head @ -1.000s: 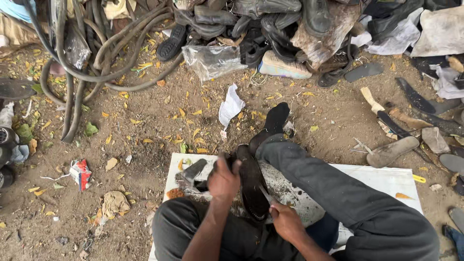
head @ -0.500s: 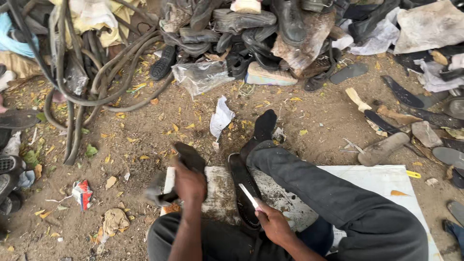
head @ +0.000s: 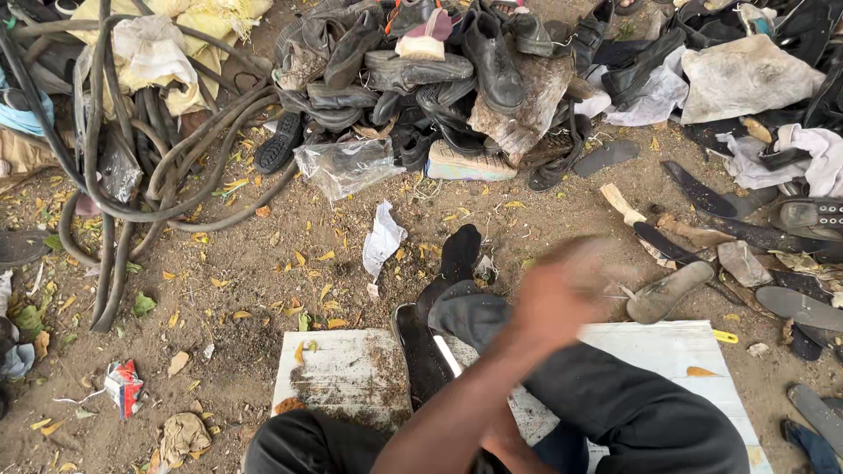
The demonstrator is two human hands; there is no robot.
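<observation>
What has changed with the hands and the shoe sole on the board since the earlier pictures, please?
The left hand let go of the dark piece it held over the board, swung right across the raised knee, and now blurs in mid-air. The right hand is now hidden behind that arm. The black sole and white board stayed put.

Open-air shoe-repair pitch on bare dirt ground [head: 263, 281] strewn with yellow leaves. A heap of worn black leather shoes [head: 439, 79], loose dark rubber soles [head: 702, 193] and coiled black rubber hoses [head: 132, 167] surrounds a dirty white flat board [head: 342, 373] serving as work surface.
</observation>
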